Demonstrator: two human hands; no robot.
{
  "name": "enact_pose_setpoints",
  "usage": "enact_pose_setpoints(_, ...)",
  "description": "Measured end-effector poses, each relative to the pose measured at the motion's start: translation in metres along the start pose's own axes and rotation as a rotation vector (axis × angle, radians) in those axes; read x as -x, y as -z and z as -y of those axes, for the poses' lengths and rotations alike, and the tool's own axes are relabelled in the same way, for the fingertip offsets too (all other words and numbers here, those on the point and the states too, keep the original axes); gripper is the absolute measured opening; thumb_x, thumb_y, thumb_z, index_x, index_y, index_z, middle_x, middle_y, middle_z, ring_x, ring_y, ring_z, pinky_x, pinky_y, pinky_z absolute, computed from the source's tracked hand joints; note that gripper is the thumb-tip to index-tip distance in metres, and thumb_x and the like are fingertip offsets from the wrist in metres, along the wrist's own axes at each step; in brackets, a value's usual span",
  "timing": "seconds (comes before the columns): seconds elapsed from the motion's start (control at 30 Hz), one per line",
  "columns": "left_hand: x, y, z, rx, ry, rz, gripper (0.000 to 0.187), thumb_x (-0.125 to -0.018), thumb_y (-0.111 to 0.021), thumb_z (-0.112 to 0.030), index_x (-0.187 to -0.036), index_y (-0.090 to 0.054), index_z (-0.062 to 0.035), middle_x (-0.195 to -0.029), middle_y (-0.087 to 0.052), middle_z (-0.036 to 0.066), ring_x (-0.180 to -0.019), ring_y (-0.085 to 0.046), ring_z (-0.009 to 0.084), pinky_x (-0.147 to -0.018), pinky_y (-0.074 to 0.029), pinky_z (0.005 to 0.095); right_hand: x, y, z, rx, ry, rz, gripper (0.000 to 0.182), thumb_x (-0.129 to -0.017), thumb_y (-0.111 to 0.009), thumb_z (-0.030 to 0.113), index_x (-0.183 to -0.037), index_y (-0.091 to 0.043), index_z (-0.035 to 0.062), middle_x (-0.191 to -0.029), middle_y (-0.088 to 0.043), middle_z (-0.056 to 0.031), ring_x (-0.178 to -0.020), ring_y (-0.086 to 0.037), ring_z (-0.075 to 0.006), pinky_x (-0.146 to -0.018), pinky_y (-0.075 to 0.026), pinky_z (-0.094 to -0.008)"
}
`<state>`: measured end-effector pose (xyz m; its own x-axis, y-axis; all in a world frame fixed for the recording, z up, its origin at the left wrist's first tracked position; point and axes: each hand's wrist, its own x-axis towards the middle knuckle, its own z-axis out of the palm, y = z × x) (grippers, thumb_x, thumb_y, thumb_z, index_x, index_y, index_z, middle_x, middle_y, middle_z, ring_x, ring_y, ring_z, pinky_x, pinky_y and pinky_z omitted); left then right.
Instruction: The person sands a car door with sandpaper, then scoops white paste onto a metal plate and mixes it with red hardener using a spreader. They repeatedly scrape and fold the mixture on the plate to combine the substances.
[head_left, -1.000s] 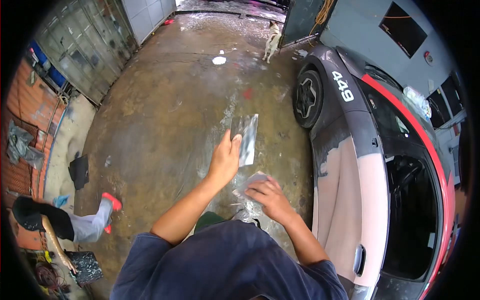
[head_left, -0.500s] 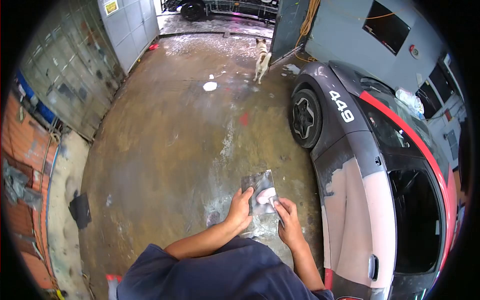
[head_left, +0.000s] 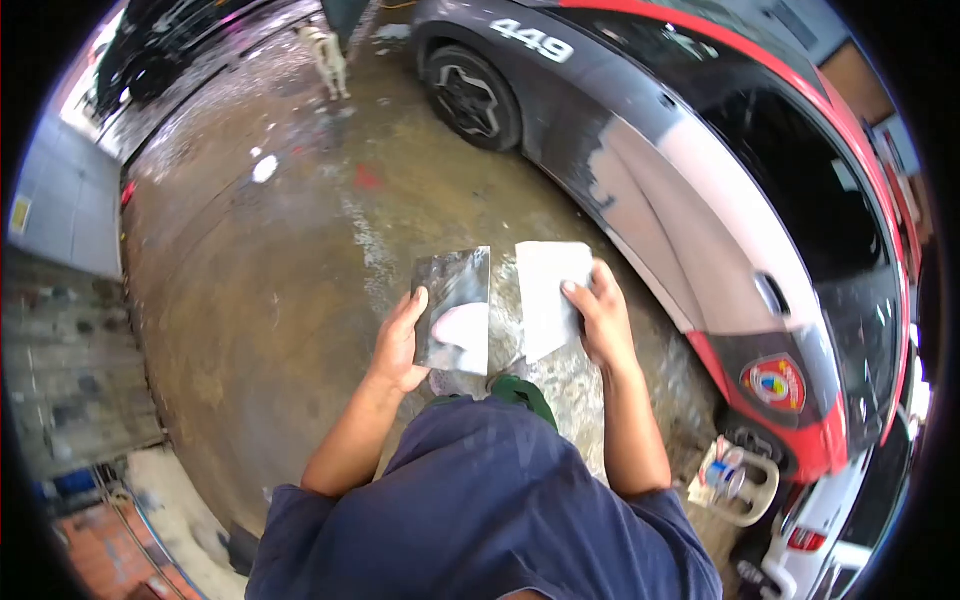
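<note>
My left hand [head_left: 400, 345] grips a flat, glossy mixing board [head_left: 448, 272] by its left edge, thumb on top. A lump of pale pink putty [head_left: 460, 326] lies on the lower half of the board. In my right hand [head_left: 607, 318] is a flat, pale rectangular spreader [head_left: 548, 300], pinched at its right edge with the thumb on its face. The spreader is held beside the board, with a narrow gap between them. Both are in front of my body above the wet floor.
A grey and red car [head_left: 540, 85] marked 449 stands to the right, with a dull pinkish patch [head_left: 690, 185] on its side. Behind it at lower right is a pale stool [head_left: 755, 512] with items on it. A dog [head_left: 326, 62] is at the far doorway.
My right hand has moved the spreader away from the putty and turned its broad face up. My view has swung right and down, bringing the stool into sight.
</note>
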<state>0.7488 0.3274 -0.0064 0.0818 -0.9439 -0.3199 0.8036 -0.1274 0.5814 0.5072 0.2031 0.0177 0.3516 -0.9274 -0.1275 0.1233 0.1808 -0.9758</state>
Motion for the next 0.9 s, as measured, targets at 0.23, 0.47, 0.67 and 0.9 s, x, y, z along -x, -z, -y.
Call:
enact_pose_setpoints(0.23,0.017,-0.002,0.032,-0.007,0.268,0.065,0.040,-0.105,-0.052,-0.028,-0.137,-0.053,-0.0044,-0.127,-0.064,0.011,-0.111,-0.065,0.0239,-0.094,-0.054,0.0416,-0.009,-0.016,0.010,-0.110,-0.054,0.101,0.029,-0.094,-0.069,0.017,-0.114,-0.053,0.0025,-0.100,-0.067,-0.0065,-0.090,-0.063,-0.0120,-0.081,-0.051,-0.0281)
enact_pose_setpoints(0.47,0.003,0.015,0.022,0.013,0.225,0.062,0.037,-0.105,-0.053,-0.031,-0.131,-0.058,-0.0058,-0.124,-0.066,0.009,-0.110,-0.065,0.0224,-0.096,-0.053,0.0405,0.040,0.000,-0.011,0.304,0.000,-0.049,0.035,-0.092,-0.071,0.013,-0.119,-0.053,0.0010,-0.105,-0.064,-0.0069,-0.096,-0.062,-0.0125,-0.085,-0.050,-0.0287)
enact_pose_setpoints(0.67,-0.017,0.011,0.005,-0.283,0.118,0.231,0.039,-0.103,-0.056,-0.029,-0.133,-0.056,-0.0034,-0.124,-0.066,0.009,-0.112,-0.064,0.0209,-0.097,-0.052,0.0391,0.100,0.006,-0.030,-0.071,-0.302,0.010,0.036,-0.090,-0.070,0.008,-0.121,-0.053,0.0013,-0.108,-0.065,-0.0074,-0.099,-0.064,-0.0164,-0.088,-0.052,-0.0310)
enact_pose_setpoints(0.9,-0.023,0.019,0.010,-0.401,0.248,0.372,0.033,-0.103,-0.054,-0.021,-0.127,-0.060,0.0003,-0.124,-0.066,0.010,-0.110,-0.065,0.0194,-0.094,-0.051,0.0343,0.111,0.021,0.018,-0.363,-0.118,-0.258,0.040,-0.085,-0.070,0.002,-0.121,-0.053,0.0034,-0.104,-0.068,-0.0089,-0.095,-0.068,-0.0187,-0.087,-0.056,-0.0352)
